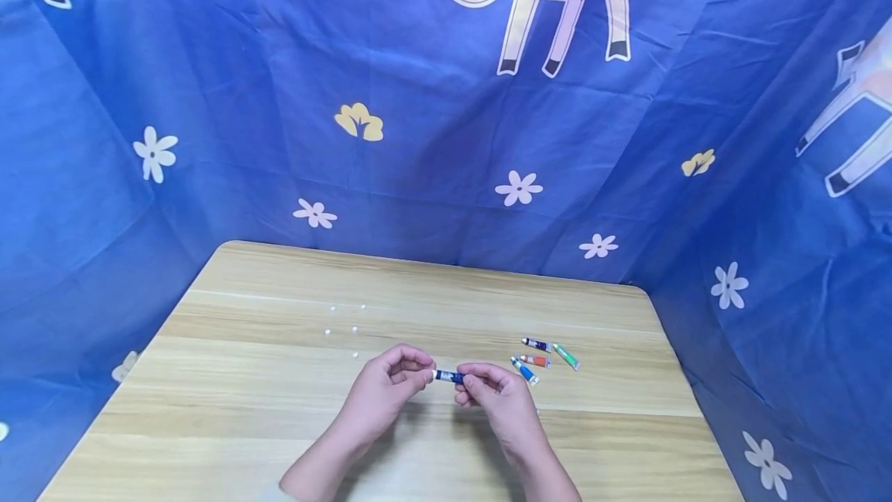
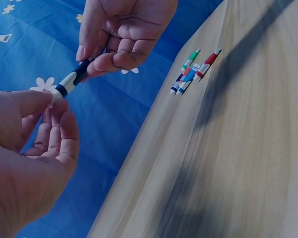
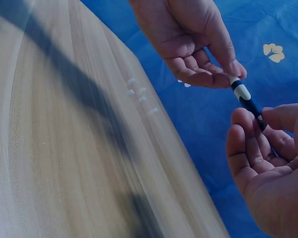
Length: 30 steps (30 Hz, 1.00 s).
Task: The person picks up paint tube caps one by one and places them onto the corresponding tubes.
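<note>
Both hands hold a small dark blue and white paint tube (image 1: pixel 447 376) between them, above the table. Thumb and fingertips of my left hand (image 1: pixel 390 390) pinch its white cap (image 3: pixel 233 79), which they partly cover. At the opposite, dark end, my right hand (image 1: pixel 498 401) grips the tube between thumb and fingers. Beyond the right hand lie more paint tubes: dark purple (image 1: pixel 536 345), green (image 1: pixel 567 356), orange-red (image 1: pixel 536 361) and blue (image 1: pixel 525 370). A red tube (image 2: pixel 207 64) beside them appears in the left wrist view.
Several tiny white caps (image 1: pixel 355 329) are scattered on the wooden table (image 1: pixel 244 378), past the left hand. Behind the table's far edge and along its sides hangs a blue cloth (image 1: pixel 418 177) printed with flowers and animals.
</note>
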Motion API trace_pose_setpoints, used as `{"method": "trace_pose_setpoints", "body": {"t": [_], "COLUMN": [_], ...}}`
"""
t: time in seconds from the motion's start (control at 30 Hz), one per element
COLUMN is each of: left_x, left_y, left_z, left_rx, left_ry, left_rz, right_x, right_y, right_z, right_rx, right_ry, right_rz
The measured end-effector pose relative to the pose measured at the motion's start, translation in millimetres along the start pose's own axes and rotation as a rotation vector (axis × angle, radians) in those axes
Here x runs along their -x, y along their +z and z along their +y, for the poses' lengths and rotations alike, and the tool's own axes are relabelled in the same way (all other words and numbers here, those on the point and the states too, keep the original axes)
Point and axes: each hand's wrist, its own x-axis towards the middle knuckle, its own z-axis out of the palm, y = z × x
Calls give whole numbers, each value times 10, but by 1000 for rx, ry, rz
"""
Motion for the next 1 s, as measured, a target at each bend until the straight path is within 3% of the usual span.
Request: {"method": "trace_pose_setpoints", "body": {"t": [0.13, 0.23, 0.37, 0.47, 0.6, 0.73, 0.87, 1.0], "left_x": [-5, 11, 28, 24, 1, -19, -26, -25], "left_y": [1, -4, -7, -10, -28, -60, -88, -102], "left_z": [-1, 11, 32, 29, 1, -22, -19, -16], "left_rx": [10, -2, -133, -220, -226, -214, -195, -276], "left_ry": [18, -7, -53, -59, -50, -35, -14, 89], "left_rz": [-4, -11, -1, -32, -92, -109, -106, -86], "right_x": [-2, -5, -8, -5, 3, 1, -10, -22], "right_y": [-3, -5, -5, 1, 7, 2, -16, -40], "right_z": [5, 11, 2, -16, -28, -31, -29, -25], "right_rx": [-2, 3, 23, 53, 132, 204, 196, 184], "right_ry": [1, 1, -7, -20, -43, -62, -46, -20], "right_rz": [-10, -10, 13, 31, 48, 64, 51, 24]}}
